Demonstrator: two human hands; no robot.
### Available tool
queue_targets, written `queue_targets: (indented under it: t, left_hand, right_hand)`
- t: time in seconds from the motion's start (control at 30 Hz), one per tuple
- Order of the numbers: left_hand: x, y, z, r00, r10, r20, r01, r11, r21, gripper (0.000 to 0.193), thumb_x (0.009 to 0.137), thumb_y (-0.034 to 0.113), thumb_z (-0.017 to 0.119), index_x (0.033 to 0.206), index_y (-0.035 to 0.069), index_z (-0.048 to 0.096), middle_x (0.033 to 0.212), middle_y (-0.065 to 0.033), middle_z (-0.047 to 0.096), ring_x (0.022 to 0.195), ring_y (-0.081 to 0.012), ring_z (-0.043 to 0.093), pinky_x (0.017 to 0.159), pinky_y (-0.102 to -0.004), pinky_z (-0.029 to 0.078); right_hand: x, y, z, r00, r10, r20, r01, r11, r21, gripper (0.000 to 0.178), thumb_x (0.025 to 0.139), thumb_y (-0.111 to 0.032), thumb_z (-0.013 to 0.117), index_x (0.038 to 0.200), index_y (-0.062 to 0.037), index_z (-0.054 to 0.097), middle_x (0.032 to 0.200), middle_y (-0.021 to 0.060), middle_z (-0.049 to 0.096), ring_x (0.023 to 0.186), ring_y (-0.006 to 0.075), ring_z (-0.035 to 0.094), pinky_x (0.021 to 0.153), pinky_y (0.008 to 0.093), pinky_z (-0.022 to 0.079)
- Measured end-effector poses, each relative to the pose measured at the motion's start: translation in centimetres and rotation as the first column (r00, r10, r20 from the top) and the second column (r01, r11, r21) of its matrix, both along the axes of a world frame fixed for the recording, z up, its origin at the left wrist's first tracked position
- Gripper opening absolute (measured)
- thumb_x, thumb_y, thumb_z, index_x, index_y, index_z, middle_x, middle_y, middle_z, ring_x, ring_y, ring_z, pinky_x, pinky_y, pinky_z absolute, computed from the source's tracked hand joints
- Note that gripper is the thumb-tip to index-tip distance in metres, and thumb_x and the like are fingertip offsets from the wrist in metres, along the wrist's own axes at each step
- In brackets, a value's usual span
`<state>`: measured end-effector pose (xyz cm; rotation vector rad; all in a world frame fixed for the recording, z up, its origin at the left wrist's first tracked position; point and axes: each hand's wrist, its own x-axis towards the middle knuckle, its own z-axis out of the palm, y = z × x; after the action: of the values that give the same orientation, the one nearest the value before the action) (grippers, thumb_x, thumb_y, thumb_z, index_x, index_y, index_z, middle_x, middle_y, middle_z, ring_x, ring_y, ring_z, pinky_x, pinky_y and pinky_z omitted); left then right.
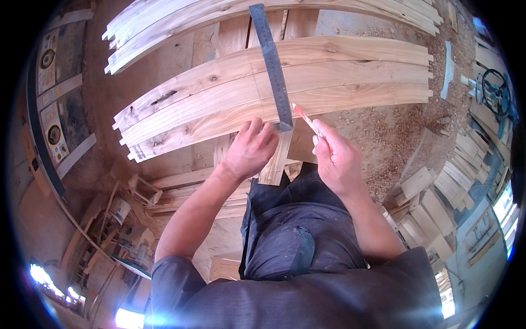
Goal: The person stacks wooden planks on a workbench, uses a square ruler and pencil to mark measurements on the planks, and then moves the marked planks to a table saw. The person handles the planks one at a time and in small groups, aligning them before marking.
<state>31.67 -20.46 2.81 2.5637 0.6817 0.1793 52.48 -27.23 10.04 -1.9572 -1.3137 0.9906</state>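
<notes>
A dark metal carpenter's square point(274, 71) lies with its long blade across a row of pale wooden boards point(350, 68) with tenon-like notched ends. My left hand point(252, 145) is closed on the square's short arm at the near edge of the boards, its fingertips partly hidden. In my right hand point(338, 159), thumb and fingers pinch a slim red-and-white pencil point(307, 118). Its tip points up and left, close beside the blade over the nearest board. Whether the tip touches the wood I cannot tell.
Another row of boards point(181, 30) lies beyond. A wooden support piece point(275, 162) juts toward me under the near row. Wood shavings point(383, 142) cover the floor at right, near stacked wood pieces point(427, 214). A machine with a black handwheel point(493, 93) stands far right.
</notes>
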Motion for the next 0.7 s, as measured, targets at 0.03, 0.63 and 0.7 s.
queue_targets:
  t: [0.03, 0.63, 0.7]
  left_hand:
    - [0.2, 0.0, 0.2, 1.0, -0.01, -0.023, 0.01, 1.0, 0.005, 0.018, 0.068, 0.013, 0.061, 0.084, 0.003, 0.06, 0.088, -0.0089, 0.051, 0.084, -0.0254, 0.052, 0.074, -0.0362, 0.046]
    - [0.4, -0.1, 0.2, 0.997, -0.015, -0.072, 0.017, 1.0, 0.019, 0.014, 0.074, 0.017, 0.06, 0.081, 0.005, 0.06, 0.091, -0.0097, 0.052, 0.088, -0.0264, 0.052, 0.076, -0.0372, 0.048]
    - [0.2, -0.1, 0.1, 0.997, -0.01, -0.08, 0.01, 1.0, 0.005, 0.014, 0.074, 0.017, 0.06, 0.081, 0.005, 0.06, 0.091, -0.0098, 0.052, 0.088, -0.0265, 0.053, 0.076, -0.0372, 0.048]
  right_hand:
    - [0.0, 0.4, 0.1, 1.0, 0.009, 0.018, -0.009, 1.0, -0.008, 0.028, 0.089, -0.004, 0.062, 0.117, -0.003, 0.064, 0.08, 0.0188, 0.066, 0.068, 0.0345, 0.066, 0.06, 0.0405, 0.051]
    - [-0.1, 9.7, -2.2, 0.964, 0.165, 0.207, -0.179, 0.982, 0.054, 0.031, 0.092, -0.009, 0.057, 0.122, -0.0084, 0.064, 0.074, 0.021, 0.064, 0.066, 0.0371, 0.065, 0.059, 0.0436, 0.049]
    - [-0.5, 5.7, -0.5, 0.957, 0.21, 0.201, -0.227, 0.971, 0.069, 0.03, 0.089, -0.009, 0.057, 0.118, -0.0081, 0.066, 0.07, 0.0206, 0.064, 0.064, 0.0377, 0.065, 0.059, 0.0445, 0.051]
